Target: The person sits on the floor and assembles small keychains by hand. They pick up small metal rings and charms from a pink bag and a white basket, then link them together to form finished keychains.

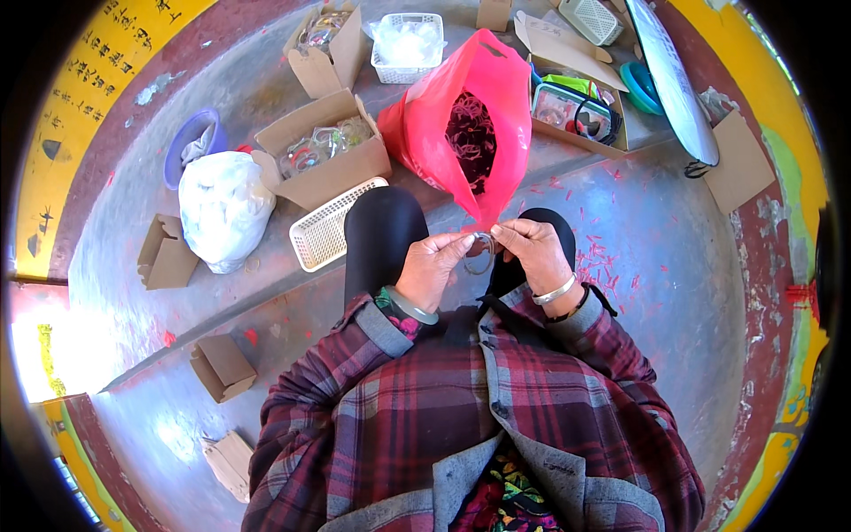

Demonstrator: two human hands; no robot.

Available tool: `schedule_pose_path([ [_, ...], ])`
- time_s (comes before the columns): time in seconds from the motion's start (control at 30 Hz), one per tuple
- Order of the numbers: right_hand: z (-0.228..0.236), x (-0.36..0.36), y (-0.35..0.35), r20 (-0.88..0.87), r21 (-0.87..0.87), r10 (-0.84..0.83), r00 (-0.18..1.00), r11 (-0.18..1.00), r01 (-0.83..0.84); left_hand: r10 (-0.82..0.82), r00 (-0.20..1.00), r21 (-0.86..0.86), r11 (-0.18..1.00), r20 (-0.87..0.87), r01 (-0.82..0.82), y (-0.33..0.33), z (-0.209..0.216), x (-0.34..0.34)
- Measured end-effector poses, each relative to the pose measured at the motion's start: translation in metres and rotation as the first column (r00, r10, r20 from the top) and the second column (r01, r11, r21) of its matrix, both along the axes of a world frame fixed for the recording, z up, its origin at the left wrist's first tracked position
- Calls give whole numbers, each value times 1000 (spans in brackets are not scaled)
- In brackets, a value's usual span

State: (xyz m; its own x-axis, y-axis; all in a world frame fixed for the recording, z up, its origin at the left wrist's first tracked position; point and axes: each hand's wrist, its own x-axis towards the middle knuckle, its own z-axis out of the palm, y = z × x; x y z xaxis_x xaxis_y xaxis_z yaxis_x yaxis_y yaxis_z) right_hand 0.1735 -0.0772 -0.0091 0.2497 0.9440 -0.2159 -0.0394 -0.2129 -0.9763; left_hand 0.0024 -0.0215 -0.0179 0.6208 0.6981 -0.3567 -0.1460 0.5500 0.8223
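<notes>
A thin, pale ring-shaped loop (480, 255) hangs between my two hands, in front of my knees. My left hand (431, 268) pinches it from one side, thumb and forefinger closed. On the other side my right hand (537, 257) is closed in a pinch at the top of the loop. The loop's exact kind is too small to make out. Just beyond my fingertips stands a large pink plastic bag (412, 124), its mouth open toward me. Many dark reddish thin loops or strands (472, 142) lie inside it.
Left of the bag are a cardboard box (332, 180) of small bagged goods, a cream basket (306, 248), a stuffed white bag (228, 208) and a purple basin (175, 151). Another filled box (581, 140) stands right. Red scraps (603, 266) litter the floor beside my right knee.
</notes>
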Motion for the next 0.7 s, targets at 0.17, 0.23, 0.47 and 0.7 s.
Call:
schedule_pose_path([
  [0.17,-9,-1,-1,-8,22,-33,999,999,33,-23,995,-226,973,95,44,4,-3,-1],
  [0.23,-12,-2,-1,-32,23,-51,998,998,51,-28,983,-276,958,181,78,7,-10,-1],
  [0.47,-18,-6,-3,-94,-63,19,995,998,-25,91,977,-317,948,193,-26,12,-9,1],
  [0.7,-18,-5,-4,-46,-64,113,992,991,-116,98,957,-337,941,274,1,12,-4,2],
])
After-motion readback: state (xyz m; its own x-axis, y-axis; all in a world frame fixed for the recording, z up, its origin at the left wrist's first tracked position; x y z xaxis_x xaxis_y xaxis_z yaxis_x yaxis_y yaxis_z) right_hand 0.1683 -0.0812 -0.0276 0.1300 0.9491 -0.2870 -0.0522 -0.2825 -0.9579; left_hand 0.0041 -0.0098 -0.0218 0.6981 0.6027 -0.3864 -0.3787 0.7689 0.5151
